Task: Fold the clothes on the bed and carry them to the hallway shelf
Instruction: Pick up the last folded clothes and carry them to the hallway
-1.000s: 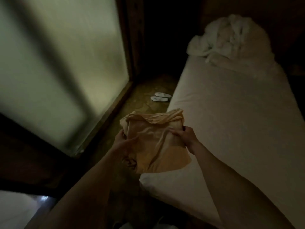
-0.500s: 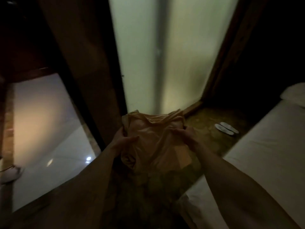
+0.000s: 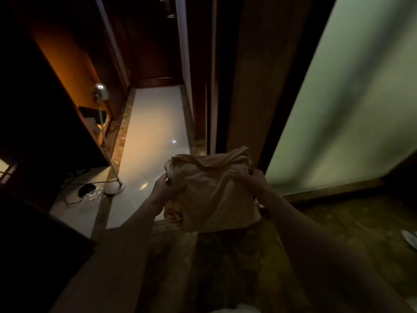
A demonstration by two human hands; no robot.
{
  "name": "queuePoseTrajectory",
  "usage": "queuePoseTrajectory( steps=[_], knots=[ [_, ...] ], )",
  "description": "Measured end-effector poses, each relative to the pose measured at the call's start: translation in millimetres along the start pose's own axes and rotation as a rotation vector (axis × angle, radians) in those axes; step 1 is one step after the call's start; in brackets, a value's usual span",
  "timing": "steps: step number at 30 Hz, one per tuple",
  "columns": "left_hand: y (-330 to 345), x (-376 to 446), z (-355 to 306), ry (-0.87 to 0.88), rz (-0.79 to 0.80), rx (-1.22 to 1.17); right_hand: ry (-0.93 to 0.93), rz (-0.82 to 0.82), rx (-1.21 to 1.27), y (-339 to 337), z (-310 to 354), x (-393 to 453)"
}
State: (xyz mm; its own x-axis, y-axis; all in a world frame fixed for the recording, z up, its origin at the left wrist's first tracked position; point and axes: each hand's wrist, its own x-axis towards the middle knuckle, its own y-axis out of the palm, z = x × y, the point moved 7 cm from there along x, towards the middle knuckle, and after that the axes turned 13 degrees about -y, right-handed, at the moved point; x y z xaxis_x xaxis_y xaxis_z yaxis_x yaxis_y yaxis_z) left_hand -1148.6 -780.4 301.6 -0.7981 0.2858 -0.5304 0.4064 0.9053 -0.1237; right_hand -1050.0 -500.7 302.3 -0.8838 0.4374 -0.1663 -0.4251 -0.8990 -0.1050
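A folded pale orange garment (image 3: 212,195) hangs in front of me at chest height, held between both hands. My left hand (image 3: 165,188) grips its left edge with the fingers curled into the fabric. My right hand (image 3: 252,180) pinches its upper right side. The garment is loosely folded and its lower edge droops. A dark wooden shelf unit (image 3: 67,91), lit orange inside, stands at the left of the hallway. The bed is out of view.
A glossy white tiled hallway floor (image 3: 153,136) runs ahead. A floor lamp (image 3: 101,93) with a round base and cables stands at the left. A frosted glass panel (image 3: 349,105) fills the right. A wooden door frame (image 3: 248,75) stands ahead. Carpet lies underfoot.
My view has swung left from the bed, past the glass panel, to the hallway. Both hands have kept hold of the folded garment throughout.
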Motion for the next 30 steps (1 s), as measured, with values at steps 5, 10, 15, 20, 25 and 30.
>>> queuePoseTrajectory(
  steps=[5, 10, 15, 20, 25, 30],
  knots=[
    [-63, 40, 2, -0.086, -0.102, -0.080, 0.024, 0.141, -0.014, 72, 8, 63],
    [-114, 86, -13, -0.092, -0.215, -0.152, 0.002, 0.228, -0.065, 134, 17, 140],
    [-156, 127, -45, -0.075, -0.338, -0.202, -0.064, 0.330, -0.092, 193, 53, 216],
    [-198, 162, -73, -0.074, -0.416, -0.213, -0.016, 0.445, -0.117, 245, 75, 283],
    [-243, 207, -101, -0.086, -0.474, -0.201, -0.027, 0.486, -0.125, 298, 91, 338],
    [-302, 278, -119, -0.090, -0.445, -0.236, -0.074, 0.482, -0.150, 356, 102, 402]
  ],
)
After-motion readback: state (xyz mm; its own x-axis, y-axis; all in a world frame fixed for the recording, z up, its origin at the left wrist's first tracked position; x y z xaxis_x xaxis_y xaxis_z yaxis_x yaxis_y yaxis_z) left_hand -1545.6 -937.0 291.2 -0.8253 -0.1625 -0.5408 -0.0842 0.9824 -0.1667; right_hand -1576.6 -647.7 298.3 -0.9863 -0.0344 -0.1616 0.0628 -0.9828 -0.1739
